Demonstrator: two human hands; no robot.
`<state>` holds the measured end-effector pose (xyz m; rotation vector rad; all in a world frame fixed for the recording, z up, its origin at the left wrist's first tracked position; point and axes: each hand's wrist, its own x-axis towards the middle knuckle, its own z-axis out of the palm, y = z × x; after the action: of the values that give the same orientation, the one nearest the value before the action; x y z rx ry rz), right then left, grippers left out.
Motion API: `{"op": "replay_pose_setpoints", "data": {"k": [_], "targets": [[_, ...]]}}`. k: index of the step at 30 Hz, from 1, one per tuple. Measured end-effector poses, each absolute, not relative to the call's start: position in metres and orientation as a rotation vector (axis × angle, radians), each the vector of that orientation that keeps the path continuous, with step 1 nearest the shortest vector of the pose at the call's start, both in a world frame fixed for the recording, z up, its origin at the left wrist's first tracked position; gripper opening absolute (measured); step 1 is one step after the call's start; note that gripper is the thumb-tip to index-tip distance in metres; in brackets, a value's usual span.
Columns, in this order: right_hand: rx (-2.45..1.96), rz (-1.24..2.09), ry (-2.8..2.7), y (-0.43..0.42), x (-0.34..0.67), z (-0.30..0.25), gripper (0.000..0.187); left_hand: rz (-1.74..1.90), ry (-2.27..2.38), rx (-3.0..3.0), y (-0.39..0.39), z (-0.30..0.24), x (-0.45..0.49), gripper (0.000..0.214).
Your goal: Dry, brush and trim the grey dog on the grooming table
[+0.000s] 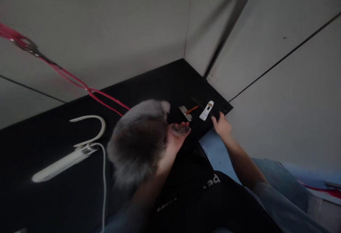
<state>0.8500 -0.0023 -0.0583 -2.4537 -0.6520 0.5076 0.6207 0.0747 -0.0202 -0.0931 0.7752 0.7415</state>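
Note:
A fluffy grey animal [138,137], blurred and seen from above, is on the black table; its exact kind is unclear. My left hand [177,138] reaches round its side, palm up, holding a grey paw [181,130] in its fingers. At the table's right edge is my right hand [223,124], thumb and forefinger apart. A white clipper [206,110] lies just left of that hand. Beside it, a thin dark tool [196,101] runs partly under the clipper. Farther left lies a flat metal-headed grooming brush [186,112] with an orange-brown handle.
A red leash [71,78] with a metal clasp slopes down to the animal from the upper left. On the black table [165,80] at left lies a white device [64,163] with a curved arm and cord [104,183]. Pale walls [133,19] border the table's far sides.

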Motion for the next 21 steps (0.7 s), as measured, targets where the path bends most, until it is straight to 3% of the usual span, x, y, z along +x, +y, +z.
{"op": "replay_pose_setpoints", "data": {"k": [4, 6, 10, 21], "targets": [[-2.499, 0.583, -0.534, 0.056, 0.849, -0.077, 0.084, 0.732, 0.833, -0.129, 0.073, -0.015, 0.625, 0.026], [-2.406, 0.608, -0.523, 0.063, 0.853, -0.082, 0.078, 0.745, 0.829, -0.141, 0.074, -0.012, 0.626, 0.025], [-2.219, 0.75, -0.57, 0.044, 0.862, -0.089, 0.049, 0.829, 0.844, -0.151, 0.08, -0.007, 0.626, 0.029], [-1.17, 1.242, -0.188, 0.043, 0.775, -0.054, 0.039, 1.072, 0.826, -0.031, 0.089, -0.002, 0.624, 0.021]]}}
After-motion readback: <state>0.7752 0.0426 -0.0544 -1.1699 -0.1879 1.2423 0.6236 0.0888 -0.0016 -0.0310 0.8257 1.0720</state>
